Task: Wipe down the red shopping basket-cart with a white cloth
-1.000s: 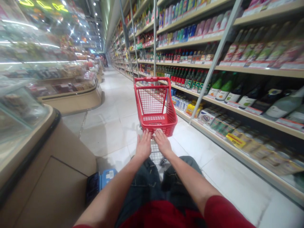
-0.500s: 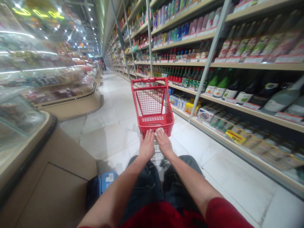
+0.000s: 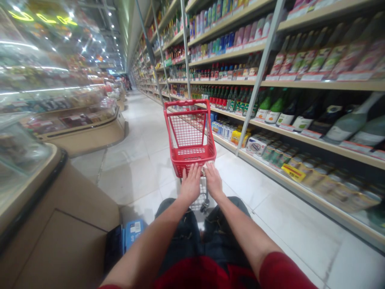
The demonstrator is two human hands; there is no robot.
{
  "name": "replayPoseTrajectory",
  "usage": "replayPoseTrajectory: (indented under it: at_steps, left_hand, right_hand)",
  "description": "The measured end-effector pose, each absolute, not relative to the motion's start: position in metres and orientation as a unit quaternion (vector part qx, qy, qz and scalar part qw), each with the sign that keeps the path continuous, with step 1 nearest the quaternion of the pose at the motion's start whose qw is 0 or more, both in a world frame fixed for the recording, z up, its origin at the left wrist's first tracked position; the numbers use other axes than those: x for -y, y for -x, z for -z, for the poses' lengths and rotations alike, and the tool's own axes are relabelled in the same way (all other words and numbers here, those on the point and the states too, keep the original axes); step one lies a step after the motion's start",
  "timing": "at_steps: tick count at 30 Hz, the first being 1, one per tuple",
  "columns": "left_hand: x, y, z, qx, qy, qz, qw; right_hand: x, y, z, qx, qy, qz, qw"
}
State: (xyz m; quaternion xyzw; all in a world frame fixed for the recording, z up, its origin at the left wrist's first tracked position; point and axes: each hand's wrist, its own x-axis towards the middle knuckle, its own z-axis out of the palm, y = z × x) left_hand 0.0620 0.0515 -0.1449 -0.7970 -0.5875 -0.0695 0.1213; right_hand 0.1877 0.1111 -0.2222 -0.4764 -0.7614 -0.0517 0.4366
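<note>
Red shopping cart (image 3: 192,132) stands in a store aisle, on the pale tiled floor (image 3: 141,156), between tall shelving and a beige counter. The shelving (image 3: 259,80), by far the largest thing, fills the right side and recedes into the distance, loaded with bottles and cans. Opposite, the counter (image 3: 90,216) curves along the lower left under a clear glass case.

The cart's long axis runs roughly along the aisle: its handle is at the far end, pointing away from the person, and its low basket end faces the person. The person's legs (image 3: 180,241), in dark trousers, are bent just this side of it. At the foot of the counter sits a blue box (image 3: 134,233).

Both hands are at the basket's near rim. The left hand (image 3: 190,185) is palm down with fingers extended, closed on nothing; whether it touches the rim I cannot tell. The right hand (image 3: 214,182) has its fingers together and slightly bent, beside a small pale item (image 3: 206,165); whether it grips that is unclear.
</note>
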Motion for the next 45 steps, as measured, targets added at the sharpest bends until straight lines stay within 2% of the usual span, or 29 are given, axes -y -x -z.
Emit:
replayPoseTrajectory:
  at_steps: [5, 12, 15, 20, 29, 36, 45]
  left_hand:
    - [-0.048, -0.071, 0.147, 0.559, 0.818, 0.062, 0.121]
    - [-0.052, -0.075, 0.137, 0.574, 0.808, 0.069, 0.113]
    - [-0.052, -0.077, 0.138, 0.572, 0.81, 0.067, 0.11]
    - [-0.049, -0.071, 0.151, 0.57, 0.812, 0.068, 0.111]
    - [-0.053, -0.042, 0.146, 0.631, 0.765, 0.08, 0.104]
    - [-0.049, -0.028, 0.152, 0.64, 0.756, 0.081, 0.11]
    - [-0.051, 0.001, 0.152, 0.681, 0.718, 0.085, 0.115]
  right_hand:
    - [-0.101, -0.202, 0.242, 0.762, 0.493, 0.036, 0.419]
    - [-0.118, -0.202, 0.193, 0.731, 0.473, 0.068, 0.487]
    - [-0.12, -0.196, 0.211, 0.723, 0.491, 0.052, 0.483]
    - [-0.103, -0.198, 0.254, 0.76, 0.497, 0.002, 0.419]
    - [-0.113, -0.176, 0.186, 0.779, 0.415, 0.067, 0.465]
    - [-0.101, -0.17, 0.241, 0.817, 0.404, 0.062, 0.407]
    - [-0.106, -0.121, 0.183, 0.84, 0.344, 0.101, 0.408]
